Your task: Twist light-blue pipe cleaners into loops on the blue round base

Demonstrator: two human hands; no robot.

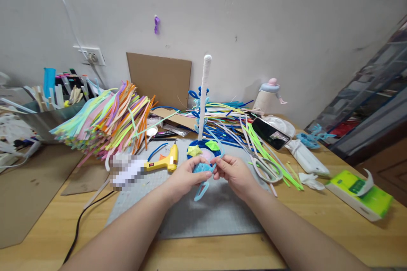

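Note:
A light blue pipe-cleaner piece (202, 168), coiled flat with a loop (201, 191) hanging below, is pinched in my left hand (190, 174). My right hand (233, 173) grips a light blue pipe cleaner (219, 137) that arches up from the same piece; its fingertips nearly meet the left ones. Just behind both hands stands a dark blue round base (216, 143) bearing a yellow star (194, 150) and a green star (212, 146). A white wrapped stick (205, 93) rises upright from it, with blue looped pipe cleaners (197, 112) beside it.
A yellow glue gun (163, 163) lies left on the grey cutting mat (210, 216). Scissors (267, 168), green pipe cleaners (282, 167), a phone (270, 133) and a green tissue pack (361, 194) lie right. A large pipe-cleaner bundle (108, 118) is at left; cardboard (159, 76) leans against the wall.

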